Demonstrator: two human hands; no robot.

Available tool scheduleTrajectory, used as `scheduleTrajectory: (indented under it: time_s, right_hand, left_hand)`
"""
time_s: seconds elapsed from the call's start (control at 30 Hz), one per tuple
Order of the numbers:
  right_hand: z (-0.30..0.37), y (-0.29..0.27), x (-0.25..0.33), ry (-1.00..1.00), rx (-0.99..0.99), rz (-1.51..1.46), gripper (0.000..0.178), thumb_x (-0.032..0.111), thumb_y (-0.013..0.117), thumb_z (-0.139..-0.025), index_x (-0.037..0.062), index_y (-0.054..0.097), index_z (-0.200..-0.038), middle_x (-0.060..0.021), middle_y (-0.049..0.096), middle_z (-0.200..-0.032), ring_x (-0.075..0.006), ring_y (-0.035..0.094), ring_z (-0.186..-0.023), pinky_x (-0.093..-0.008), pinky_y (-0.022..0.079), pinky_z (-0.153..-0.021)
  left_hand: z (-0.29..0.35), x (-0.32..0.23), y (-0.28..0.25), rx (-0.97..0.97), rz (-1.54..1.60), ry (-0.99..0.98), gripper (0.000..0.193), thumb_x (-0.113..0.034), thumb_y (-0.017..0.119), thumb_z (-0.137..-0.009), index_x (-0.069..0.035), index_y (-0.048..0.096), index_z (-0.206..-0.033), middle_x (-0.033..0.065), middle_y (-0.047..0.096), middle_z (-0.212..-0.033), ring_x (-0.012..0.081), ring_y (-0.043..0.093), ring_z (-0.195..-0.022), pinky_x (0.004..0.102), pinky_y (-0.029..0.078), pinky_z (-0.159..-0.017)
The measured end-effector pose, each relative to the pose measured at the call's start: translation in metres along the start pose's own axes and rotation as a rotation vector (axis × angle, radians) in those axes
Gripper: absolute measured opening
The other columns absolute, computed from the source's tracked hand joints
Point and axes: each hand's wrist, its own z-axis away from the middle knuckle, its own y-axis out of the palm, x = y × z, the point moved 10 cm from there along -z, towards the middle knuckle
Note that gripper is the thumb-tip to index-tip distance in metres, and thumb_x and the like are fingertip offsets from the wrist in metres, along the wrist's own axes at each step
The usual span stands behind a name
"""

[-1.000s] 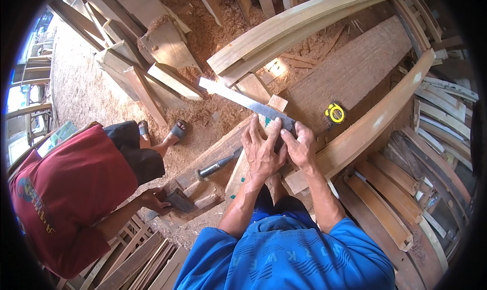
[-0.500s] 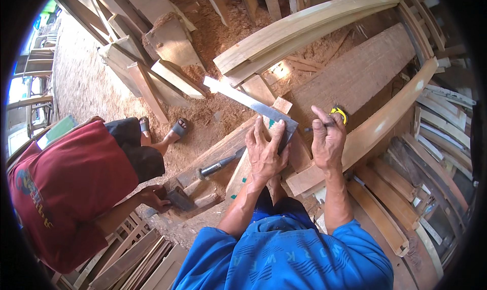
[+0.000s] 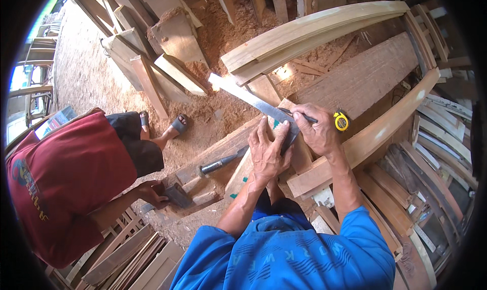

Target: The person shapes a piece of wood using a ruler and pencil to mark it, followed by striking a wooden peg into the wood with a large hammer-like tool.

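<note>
- Left hand, fingers spread, pins metal square on board.
- Right hand pinches dark pen near board's far end.
- Square overhangs board's left edge.
- Tape measure close right; tight room.

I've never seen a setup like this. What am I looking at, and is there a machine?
No robot here, just a person's two bare hands. The view comes from a wide camera worn on that person's head, looking down. The left hand steadies a metal square against a wooden piece with green marks. The right hand holds a slim dark pen-like tool. A yellow-and-black tape measure lies just right of it. Another person, in red, is at the left.
</note>
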Motion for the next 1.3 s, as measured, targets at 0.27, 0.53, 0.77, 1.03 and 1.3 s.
scheduleTrajectory:
  time_s: [0.27,0.53,0.77,1.03,1.3]
  right_hand:
    - [-0.006,0.003,0.002,-0.032,0.053,-0.049,0.018,0.014,0.064,-0.098,0.0008,0.073,-0.107,-0.0198,0.074,-0.099,-0.0342,0.071,-0.089,-0.0409,0.055,-0.078]
    - [-0.006,-0.006,0.014,-0.015,0.118,-0.029,0.02,0.015,0.065,-0.098,-0.0003,0.073,-0.107,-0.0191,0.074,-0.098,-0.0341,0.071,-0.088,-0.0412,0.055,-0.078]
    - [-0.014,-0.003,0.006,-0.001,0.075,-0.028,0.02,0.014,0.065,-0.098,-0.0002,0.073,-0.11,-0.0197,0.074,-0.1,-0.0342,0.072,-0.093,-0.0401,0.056,-0.081]
    - [-0.013,0.001,-0.006,0.11,0.09,-0.156,0.02,0.014,0.065,-0.098,-0.0016,0.072,-0.109,-0.0197,0.075,-0.101,-0.0332,0.073,-0.092,-0.039,0.056,-0.08]
    - [-0.011,-0.005,0.002,-0.031,0.065,-0.042,0.018,0.013,0.064,-0.098,-0.0031,0.071,-0.103,-0.0167,0.073,-0.089,-0.0247,0.072,-0.081,-0.036,0.055,-0.072]
  left_hand:
    - [0.0,-0.002,0.0,0.001,0.003,-0.006,0.074,-0.026,0.082,-0.073,-0.02,0.059,-0.144,0.0355,0.036,-0.149,0.0493,0.042,-0.132,0.0576,0.035,-0.105]
    - [0.001,0.0,-0.003,-0.005,0.0,-0.016,0.073,-0.026,0.081,-0.073,-0.02,0.06,-0.143,0.0355,0.036,-0.149,0.0491,0.042,-0.131,0.0573,0.035,-0.106]
    - [-0.002,-0.001,-0.002,-0.007,-0.001,-0.015,0.073,-0.027,0.081,-0.074,-0.022,0.059,-0.143,0.0333,0.035,-0.151,0.0496,0.042,-0.13,0.0581,0.035,-0.106]
    - [0.001,0.0,-0.003,-0.011,0.003,-0.017,0.074,-0.025,0.082,-0.072,-0.021,0.06,-0.142,0.0339,0.035,-0.15,0.0498,0.043,-0.13,0.058,0.035,-0.106]
    - [0.0,-0.001,-0.004,-0.023,0.008,-0.014,0.072,-0.026,0.082,-0.073,-0.021,0.061,-0.141,0.0337,0.036,-0.15,0.0494,0.043,-0.129,0.0579,0.035,-0.107]
